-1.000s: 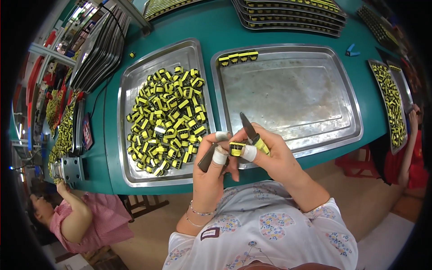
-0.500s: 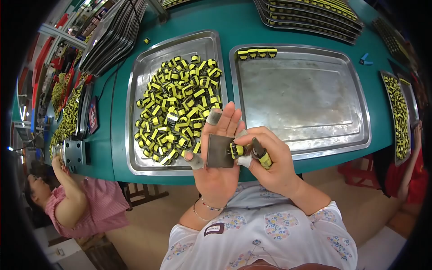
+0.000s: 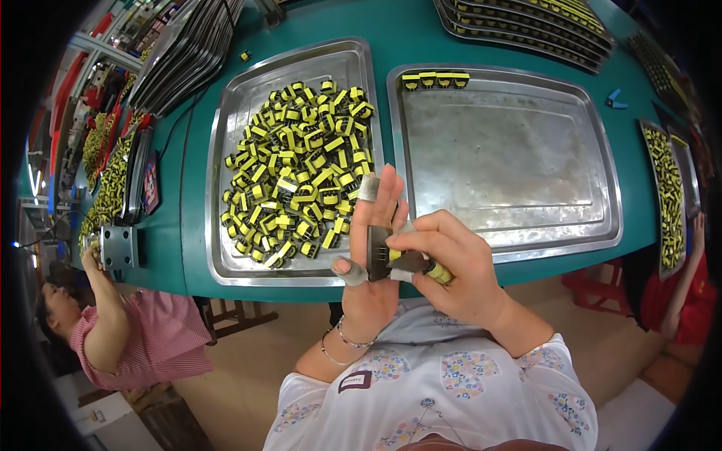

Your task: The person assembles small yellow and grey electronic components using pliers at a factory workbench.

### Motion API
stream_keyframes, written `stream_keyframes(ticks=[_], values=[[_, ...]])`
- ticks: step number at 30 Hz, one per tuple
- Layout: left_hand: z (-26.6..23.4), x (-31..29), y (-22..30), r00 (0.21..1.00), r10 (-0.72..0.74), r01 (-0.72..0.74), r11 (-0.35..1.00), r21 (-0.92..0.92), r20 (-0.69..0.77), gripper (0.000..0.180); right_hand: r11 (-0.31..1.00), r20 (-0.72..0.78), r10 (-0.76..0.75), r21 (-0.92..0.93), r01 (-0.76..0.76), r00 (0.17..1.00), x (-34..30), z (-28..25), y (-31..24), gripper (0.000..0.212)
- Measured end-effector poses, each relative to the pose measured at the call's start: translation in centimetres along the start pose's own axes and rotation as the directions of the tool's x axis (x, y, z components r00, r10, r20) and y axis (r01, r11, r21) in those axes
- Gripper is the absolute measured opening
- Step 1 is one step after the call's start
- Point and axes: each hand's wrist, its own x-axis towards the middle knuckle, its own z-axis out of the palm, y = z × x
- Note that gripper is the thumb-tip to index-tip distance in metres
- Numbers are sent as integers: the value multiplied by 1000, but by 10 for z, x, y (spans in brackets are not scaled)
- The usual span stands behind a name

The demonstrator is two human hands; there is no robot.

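Observation:
My left hand (image 3: 374,301) is palm up, fingers stretched out, with grey wraps on the thumb and a fingertip. Across its palm, a thin dark square plate (image 3: 378,252) stands tilted, seen nearly edge-on beside the thumb. My right hand (image 3: 459,267) is closed, its fingertips pinching a small yellow-and-black transformer (image 3: 395,255) with metal pins toward the plate. In the same hand is a yellow-and-black object (image 3: 440,272) with a dark flat end, its kind unclear. Left of my hands, a metal tray (image 3: 216,195) carries a heap of similar transformers (image 3: 301,165).
A second metal tray (image 3: 504,158) has a short row of transformers (image 3: 436,80) in its far left corner. Stacked trays (image 3: 526,26) stand at the back, with blue snippers (image 3: 616,99) at right. A co-worker (image 3: 135,331) sits at left; another person's red sleeve (image 3: 690,289) shows at right.
The plate has turned from lying broadside in view to nearly edge-on. My left hand has shifted slightly right, and the dark-ended object in my right hand has swung down toward the transformer.

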Motion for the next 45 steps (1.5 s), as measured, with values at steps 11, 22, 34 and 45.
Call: stream_keyframes(ticks=[11, 22, 34, 45], values=[[-12, 0, -4, 995, -29, 22, 997, 74, 97, 115, 995, -7, -32, -97, 31, 999, 6, 0, 5, 40], [-14, -3, -5, 986, -84, 59, 984, 171, 142, 123, 1000, 10, -19, 24, 19, 1000, 1, -3, 11, 40], [-25, -19, -7, 917, -227, 231, 973, 29, 328, 76, 833, 142, -433, -315, 455, 890, -6, -14, 5, 33], [-43, -15, 21, 971, 223, -217, 683, 698, 83, 32, 900, 35, -363, -246, 360, 931, -15, -34, -4, 43]])
